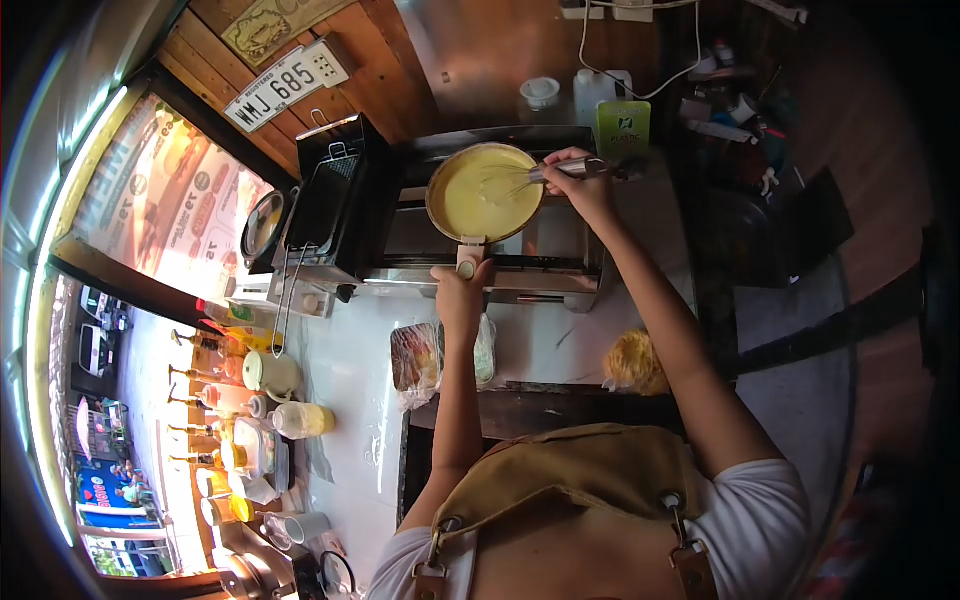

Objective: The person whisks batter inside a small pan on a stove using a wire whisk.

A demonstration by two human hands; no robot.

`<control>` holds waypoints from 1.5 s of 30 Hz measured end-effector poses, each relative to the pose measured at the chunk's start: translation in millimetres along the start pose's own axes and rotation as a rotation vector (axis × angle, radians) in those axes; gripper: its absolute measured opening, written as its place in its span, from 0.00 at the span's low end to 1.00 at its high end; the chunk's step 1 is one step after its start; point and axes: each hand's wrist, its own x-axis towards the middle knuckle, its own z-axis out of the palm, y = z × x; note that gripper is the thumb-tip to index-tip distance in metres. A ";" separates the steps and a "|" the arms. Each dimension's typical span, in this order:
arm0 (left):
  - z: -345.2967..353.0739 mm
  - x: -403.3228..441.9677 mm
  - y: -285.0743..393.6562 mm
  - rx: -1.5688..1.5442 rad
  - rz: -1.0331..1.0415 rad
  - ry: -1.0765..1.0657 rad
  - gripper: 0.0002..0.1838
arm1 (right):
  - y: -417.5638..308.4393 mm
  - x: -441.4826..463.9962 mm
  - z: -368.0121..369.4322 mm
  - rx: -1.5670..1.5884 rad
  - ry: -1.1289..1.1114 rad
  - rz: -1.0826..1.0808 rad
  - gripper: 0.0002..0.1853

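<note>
A round pan point(433, 212) of creamy yellow sauce point(470, 205) sits over the stove point(550, 235). My left hand point(461, 298) is closed around the pan's pale handle point(467, 258), on the near side. From the right, my right hand point(580, 185) grips the metal handle of a whisk point(553, 172). The whisk's wires dip into the sauce near the middle of the pan. Behind my left forearm, a plastic-wrapped food tray point(416, 358) lies on the counter. A bag of yellow shreds point(634, 362) rests beside my right forearm.
Left of the stove stands a black fryer point(338, 200) with a wire basket. Sauce bottles point(225, 396), a cream-coloured jar point(272, 373) and containers line the counter's left side by the window. At the back are a white jug point(592, 92) and a green sign point(624, 124).
</note>
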 end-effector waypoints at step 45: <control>-8.5 1.8 -5.0 -0.079 -0.027 -0.102 0.33 | -28.4 -60.3 40.2 -0.540 0.137 -0.368 0.08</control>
